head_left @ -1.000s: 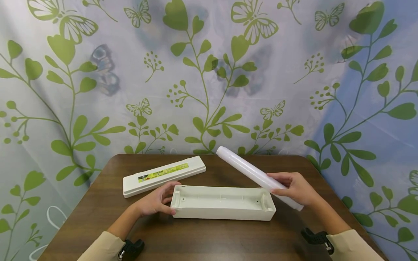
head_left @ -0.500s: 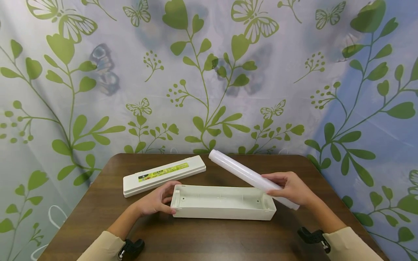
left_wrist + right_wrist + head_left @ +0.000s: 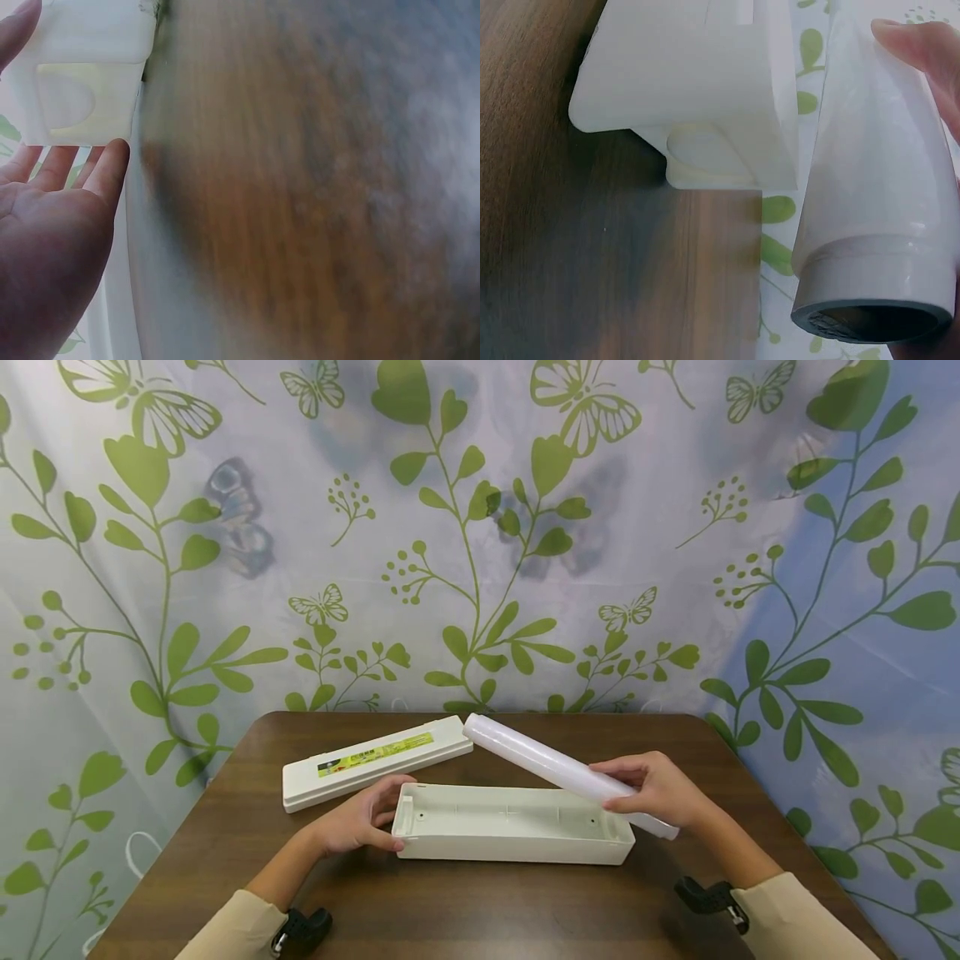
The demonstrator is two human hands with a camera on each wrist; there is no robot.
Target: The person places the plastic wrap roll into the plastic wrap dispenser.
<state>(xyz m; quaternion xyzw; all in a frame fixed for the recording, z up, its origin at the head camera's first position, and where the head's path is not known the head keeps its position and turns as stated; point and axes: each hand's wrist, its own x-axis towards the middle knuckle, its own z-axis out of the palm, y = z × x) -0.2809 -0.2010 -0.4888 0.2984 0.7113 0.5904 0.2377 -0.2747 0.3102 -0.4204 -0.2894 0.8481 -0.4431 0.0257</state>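
Note:
My left hand (image 3: 360, 821) grips the left end of a long white plastic box (image 3: 513, 850), thumb at the front and fingers behind. The box lies open on the table, its inside bare. In the left wrist view the fingertips touch the box's end wall (image 3: 90, 97). My right hand (image 3: 660, 789) grips a roll of clear plastic wrap (image 3: 540, 758) near its right end. The roll slants over the box's right rear part, its far end up to the left. In the right wrist view the roll's hollow core (image 3: 874, 321) shows beside the box's end.
A white lid (image 3: 378, 760) with a yellow-green label lies behind the box at the left, near the roll's far end. The brown wooden table (image 3: 480, 910) ends at a curtain (image 3: 480, 568) with leaf and butterfly prints. Black straps sit on both wrists.
My right hand has moved left with the roll, whose far end has come left and lower toward the lid. The left hand and the box have stayed put.

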